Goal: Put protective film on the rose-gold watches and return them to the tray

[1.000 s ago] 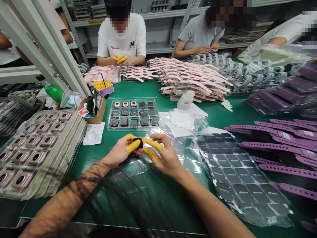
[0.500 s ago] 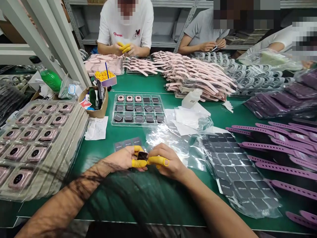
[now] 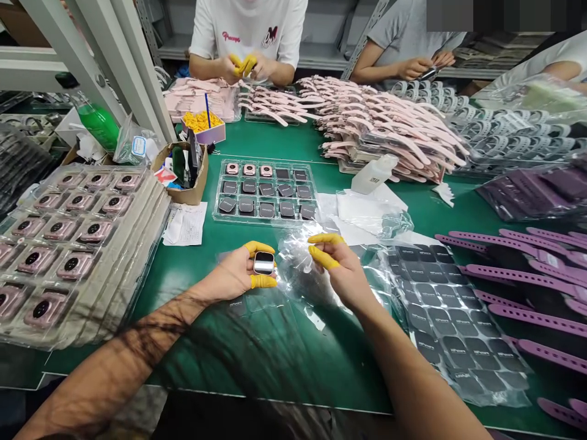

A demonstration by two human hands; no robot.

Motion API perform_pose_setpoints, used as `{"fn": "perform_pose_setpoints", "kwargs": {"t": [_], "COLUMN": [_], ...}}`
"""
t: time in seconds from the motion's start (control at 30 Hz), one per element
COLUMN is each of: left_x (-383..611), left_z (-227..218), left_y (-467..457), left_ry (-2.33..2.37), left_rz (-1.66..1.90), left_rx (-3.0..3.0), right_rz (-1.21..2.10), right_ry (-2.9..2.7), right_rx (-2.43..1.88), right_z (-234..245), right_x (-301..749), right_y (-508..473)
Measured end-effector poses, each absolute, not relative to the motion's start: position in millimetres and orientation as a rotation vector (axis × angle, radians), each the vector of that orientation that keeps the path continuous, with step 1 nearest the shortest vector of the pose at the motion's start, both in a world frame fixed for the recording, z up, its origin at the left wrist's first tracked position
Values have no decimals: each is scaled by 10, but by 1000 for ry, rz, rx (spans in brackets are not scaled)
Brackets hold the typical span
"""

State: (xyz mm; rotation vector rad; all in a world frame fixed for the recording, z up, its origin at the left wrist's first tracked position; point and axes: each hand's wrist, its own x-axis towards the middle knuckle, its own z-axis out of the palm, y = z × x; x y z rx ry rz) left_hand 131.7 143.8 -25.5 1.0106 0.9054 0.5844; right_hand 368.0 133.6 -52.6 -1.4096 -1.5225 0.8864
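Note:
My left hand (image 3: 241,269), with yellow finger cots, holds a watch case (image 3: 264,263) by its edges; its dark glossy screen faces up. My right hand (image 3: 342,266), also in yellow finger cots, is to the right over crumpled clear plastic film (image 3: 298,253). Its thumb and fingertip are in a pinch; what is between them is too small or transparent to make out. Beyond the hands lies a clear compartment tray (image 3: 266,221) with several pink watch cases and dark square stickers. A sheet with dark printed squares (image 3: 237,304) lies partly under my left hand.
Stacked trays of pink watch cases (image 3: 59,229) stand left. A small carton (image 3: 192,192), a box of yellow finger cots (image 3: 215,133) and a white bottle (image 3: 372,174) are farther back. Dark sticker sheets (image 3: 458,318) and purple straps (image 3: 545,318) lie right. Co-workers sit opposite.
My right hand has moved away from the watch case to the right, over the plastic film. My left hand keeps hold of the case, whose screen now shows fully. The view has shifted slightly.

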Motion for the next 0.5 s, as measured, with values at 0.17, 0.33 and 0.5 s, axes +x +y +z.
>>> {"fn": "perform_pose_setpoints", "kwargs": {"t": [0.17,0.33,0.5], "left_x": [1349,1359,1352], "left_z": [-269,-288,-324], "left_y": [1428,1395,1381], "left_ry": [1112,1079,1064], "left_rz": [663,644,699], "left_rx": [1217,1236,1168], "right_rz": [-13,-107,-308], "right_ry": [-1926,-2246,-2339], "right_rx": [-1685,-1070,-1231], "right_z": [-572,-571,-575], "right_x": [3735,3433,3423], "right_y": [1366,1163,1131]}}
